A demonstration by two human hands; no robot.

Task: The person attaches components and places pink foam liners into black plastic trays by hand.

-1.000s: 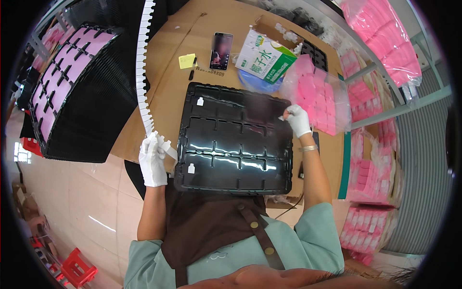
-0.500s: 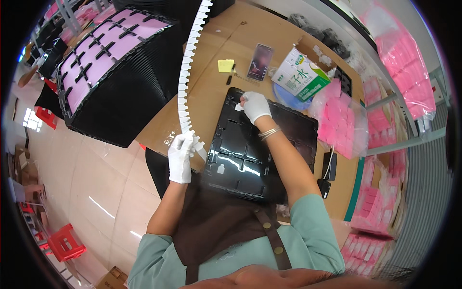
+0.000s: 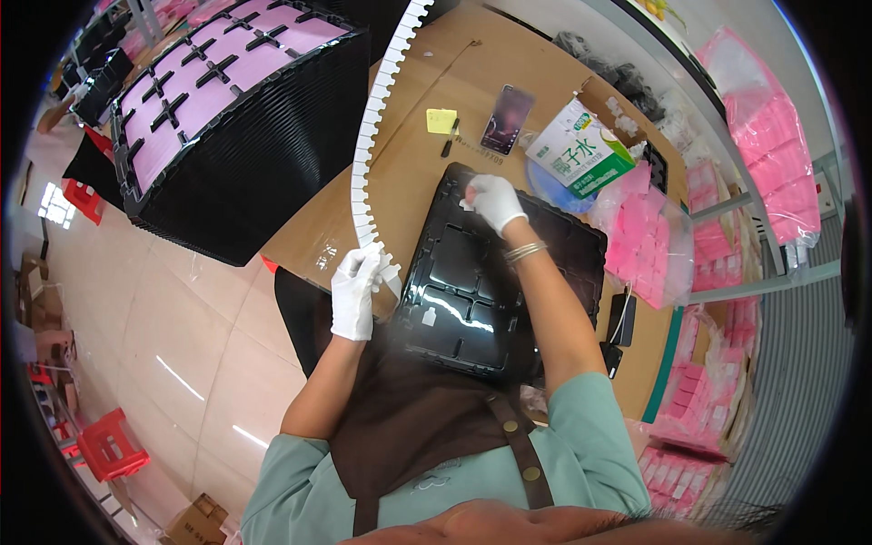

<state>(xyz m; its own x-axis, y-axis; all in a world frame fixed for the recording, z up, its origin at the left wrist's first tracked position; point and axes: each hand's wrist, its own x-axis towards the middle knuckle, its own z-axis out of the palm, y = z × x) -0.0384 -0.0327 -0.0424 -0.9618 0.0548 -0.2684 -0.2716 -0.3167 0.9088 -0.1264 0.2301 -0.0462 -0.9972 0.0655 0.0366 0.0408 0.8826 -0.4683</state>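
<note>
A black plastic tray (image 3: 468,250) with moulded compartments lies in front of me. My left hand (image 3: 354,292), in a white glove, is closed on the near end of a long white strip (image 3: 365,154) with a notched edge, beside the tray's left side. The strip curves up past the far side of the table. My right hand (image 3: 496,203), gloved with bare fingertips, has its fingers pinched over the tray's far left corner. A small white sticker (image 3: 467,205) shows at those fingertips, partly hidden. Another white sticker (image 3: 429,315) sits in a near left compartment.
A tall stack of black trays (image 3: 263,163) with pink sheets on top stands left. Beyond my tray lie a yellow notepad (image 3: 441,121), a black pen (image 3: 450,138), a phone (image 3: 508,118) and a white-green carton (image 3: 581,150). Pink pieces in a clear bag (image 3: 640,236) are at right.
The whole view has shifted slightly, moving the table things to the right. Both hands keep nearly the same places beside and over the tray; the right fingers stay at the far left corner.
</note>
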